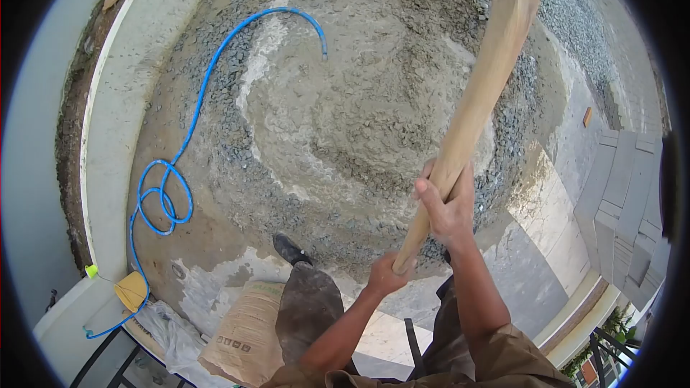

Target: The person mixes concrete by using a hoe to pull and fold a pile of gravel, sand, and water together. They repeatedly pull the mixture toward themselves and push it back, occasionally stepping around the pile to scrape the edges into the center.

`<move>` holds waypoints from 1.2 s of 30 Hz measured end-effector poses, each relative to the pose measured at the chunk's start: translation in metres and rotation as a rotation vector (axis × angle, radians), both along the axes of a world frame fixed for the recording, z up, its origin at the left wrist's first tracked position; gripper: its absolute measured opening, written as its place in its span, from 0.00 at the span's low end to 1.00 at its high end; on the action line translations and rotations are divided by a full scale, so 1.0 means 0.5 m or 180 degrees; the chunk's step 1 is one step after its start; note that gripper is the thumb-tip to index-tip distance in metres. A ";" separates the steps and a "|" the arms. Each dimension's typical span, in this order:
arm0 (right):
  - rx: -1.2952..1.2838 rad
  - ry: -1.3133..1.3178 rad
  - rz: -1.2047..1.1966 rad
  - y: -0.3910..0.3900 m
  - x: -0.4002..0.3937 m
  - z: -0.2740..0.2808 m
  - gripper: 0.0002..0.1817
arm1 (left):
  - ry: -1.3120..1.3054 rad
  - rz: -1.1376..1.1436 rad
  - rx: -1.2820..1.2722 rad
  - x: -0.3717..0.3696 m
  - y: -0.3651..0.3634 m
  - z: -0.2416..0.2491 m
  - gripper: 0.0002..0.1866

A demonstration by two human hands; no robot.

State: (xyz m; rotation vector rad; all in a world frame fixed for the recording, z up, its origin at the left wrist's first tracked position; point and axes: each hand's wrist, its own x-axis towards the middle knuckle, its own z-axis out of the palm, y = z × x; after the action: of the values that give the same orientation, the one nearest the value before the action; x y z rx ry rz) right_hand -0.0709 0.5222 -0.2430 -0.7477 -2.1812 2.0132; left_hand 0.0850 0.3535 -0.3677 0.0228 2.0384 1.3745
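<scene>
A long wooden handle [471, 115] runs from the lower middle up to the top right, where a dark tool head shows only in part at the top edge. My left hand [392, 274] is closed round its lower end. Higher up the shaft, my right hand [449, 210] grips it, thumb toward the left. Beyond both hands lies a broad heap of wet grey mix [345, 108] with gravel around it. The open end of a blue hose [208, 75] rests on the mix at its upper left.
A paper sack [246, 334] and clear plastic [176, 341] lie by my left leg. Near them is a yellow container [131, 292]. A low wall [115, 122] curves along the left; stacked grey blocks [629, 201] stand at the right.
</scene>
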 end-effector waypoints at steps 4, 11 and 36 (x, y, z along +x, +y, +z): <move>0.2385 0.1161 -0.0483 0.040 -0.307 -0.098 0.48 | 0.0863 0.0021 -0.0078 -0.535 0.191 0.052 0.16; 0.2024 -0.0889 0.0252 0.054 -0.562 -0.396 0.51 | 0.0094 0.0155 -0.0652 -0.765 0.220 -0.168 0.22; -0.0655 -0.1795 -0.0212 -0.056 0.209 -0.110 0.19 | -0.1876 -0.0547 -0.1143 0.331 -0.083 0.049 0.24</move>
State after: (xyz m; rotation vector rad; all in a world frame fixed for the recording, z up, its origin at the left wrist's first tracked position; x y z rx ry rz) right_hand 0.0338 0.4944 -0.2982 -1.5565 -2.1663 2.2161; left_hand 0.2503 0.3123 -0.3434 -0.3193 1.6972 0.7715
